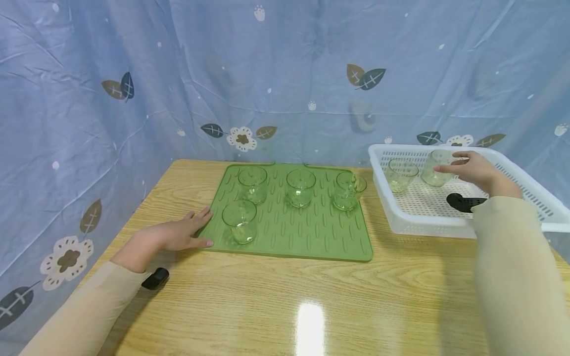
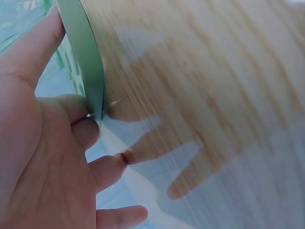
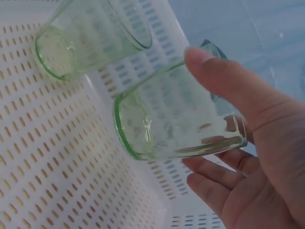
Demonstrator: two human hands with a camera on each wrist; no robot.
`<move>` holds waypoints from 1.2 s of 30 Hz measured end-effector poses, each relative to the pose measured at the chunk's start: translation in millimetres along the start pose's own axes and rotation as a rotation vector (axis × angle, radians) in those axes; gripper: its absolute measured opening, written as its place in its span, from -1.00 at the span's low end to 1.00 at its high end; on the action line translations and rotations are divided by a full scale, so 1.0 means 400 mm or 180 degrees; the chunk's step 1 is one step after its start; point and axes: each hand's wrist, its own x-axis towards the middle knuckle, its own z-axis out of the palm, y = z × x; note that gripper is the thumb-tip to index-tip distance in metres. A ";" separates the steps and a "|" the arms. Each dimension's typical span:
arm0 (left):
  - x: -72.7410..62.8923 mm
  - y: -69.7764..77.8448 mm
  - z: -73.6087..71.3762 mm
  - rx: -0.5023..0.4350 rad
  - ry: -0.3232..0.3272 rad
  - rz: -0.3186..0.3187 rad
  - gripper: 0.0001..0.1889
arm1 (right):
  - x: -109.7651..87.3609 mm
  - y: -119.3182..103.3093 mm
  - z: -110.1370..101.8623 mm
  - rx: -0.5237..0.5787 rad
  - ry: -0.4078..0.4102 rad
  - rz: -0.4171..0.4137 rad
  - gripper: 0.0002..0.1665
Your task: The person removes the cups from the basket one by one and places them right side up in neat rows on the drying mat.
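My right hand (image 1: 478, 170) holds a clear green-tinted glass (image 1: 438, 169) over the white basket (image 1: 427, 220), thumb on one side and fingers on the other in the right wrist view. Beside it in the basket stands a second glass (image 1: 401, 175). My left hand (image 1: 182, 232) rests at the left edge of a green drying mat (image 1: 294, 242), fingers extended and touching the mat's rim (image 2: 88, 52) in the left wrist view. On the mat stand several similar glasses, the nearest glass (image 1: 240, 222) just right of my left hand.
The mat lies on a wooden table (image 1: 267, 296), with the basket to its right. A blue patterned curtain (image 1: 285, 74) hangs along the back and left side. Black wrist devices sit at both sleeves.
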 end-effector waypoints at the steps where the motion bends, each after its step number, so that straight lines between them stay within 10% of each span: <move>1: 0.000 0.000 0.000 -0.0003 0.0001 0.0010 0.02 | -0.003 0.000 -0.003 0.0022 0.0009 -0.0020 0.24; 36: 0.005 -0.011 0.006 0.0083 0.0032 -0.0014 0.03 | -0.084 -0.039 -0.007 -0.0049 0.0482 -0.0754 0.00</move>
